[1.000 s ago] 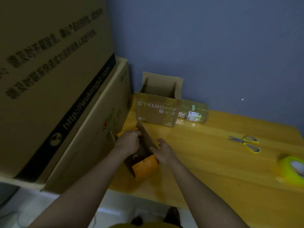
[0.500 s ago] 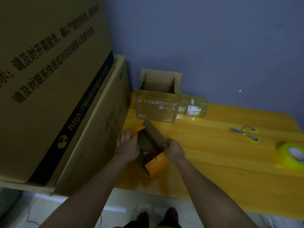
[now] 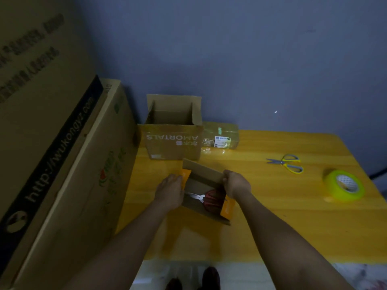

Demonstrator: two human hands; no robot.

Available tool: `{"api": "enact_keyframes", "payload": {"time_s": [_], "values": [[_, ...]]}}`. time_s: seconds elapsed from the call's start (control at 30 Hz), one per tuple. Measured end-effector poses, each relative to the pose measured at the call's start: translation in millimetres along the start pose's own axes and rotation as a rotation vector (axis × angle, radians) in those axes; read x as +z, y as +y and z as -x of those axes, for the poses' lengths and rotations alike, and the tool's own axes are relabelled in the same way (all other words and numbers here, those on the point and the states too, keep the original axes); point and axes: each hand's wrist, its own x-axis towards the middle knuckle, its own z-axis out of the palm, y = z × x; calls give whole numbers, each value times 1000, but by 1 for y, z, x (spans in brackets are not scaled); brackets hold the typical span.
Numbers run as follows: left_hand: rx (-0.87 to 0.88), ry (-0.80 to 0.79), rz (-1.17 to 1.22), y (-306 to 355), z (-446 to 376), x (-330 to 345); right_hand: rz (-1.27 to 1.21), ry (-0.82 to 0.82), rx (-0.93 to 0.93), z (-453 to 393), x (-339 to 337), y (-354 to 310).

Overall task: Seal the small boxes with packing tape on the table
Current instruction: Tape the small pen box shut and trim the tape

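Note:
A small open cardboard box [image 3: 202, 171] with orange end flaps lies on the wooden table [image 3: 272, 216] near its front left. Red-handled scissors [image 3: 210, 198] lie inside it. My left hand [image 3: 170, 190] holds the box's left end at the orange flap. My right hand [image 3: 236, 184] grips the far long flap at its right end. A yellow-green roll of packing tape [image 3: 344, 185] stands at the table's right edge, well away from both hands.
An open box marked AMORTALS [image 3: 173, 143] stands at the back, with a small taped box [image 3: 221, 137] to its right. Yellow-handled scissors [image 3: 285, 163] lie right of centre. Large stacked cartons [image 3: 52, 153] wall off the left side.
Both hands have drawn the small box away from the cartons toward the table's middle. The red scissors inside have come into view. My right hand moved up to the far flap.

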Motion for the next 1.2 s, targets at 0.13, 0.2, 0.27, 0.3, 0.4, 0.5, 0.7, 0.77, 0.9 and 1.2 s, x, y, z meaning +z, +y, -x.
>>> {"api": "enact_keyframes", "payload": {"time_s": [0.13,0.2,0.27,0.3,0.4,0.5,0.7,0.77,0.9,1.2], "values": [[23,97,12,18,-13,0,-79,1,-85,-10,1,0],[52,222,17,33,-20,-3,-247,-38,-209,-15,3,-9],[84,283,35,48,-31,-6,-541,-177,-278,-19,7,-20],[96,288,43,56,-38,-8,-649,-259,-280,-24,8,-22],[118,296,37,78,-65,-10,-701,-220,-245,-53,8,2],[93,290,15,104,-105,-5,-685,-43,-198,-96,-2,53],[-81,190,112,153,-221,16,-630,2,-103,-213,-25,125],[-148,225,85,158,-254,24,-653,27,-79,-243,-24,126],[-247,179,-19,147,-298,35,-684,51,-74,-286,-14,119],[-302,289,-68,159,-273,58,-768,25,92,-254,13,139]]}}
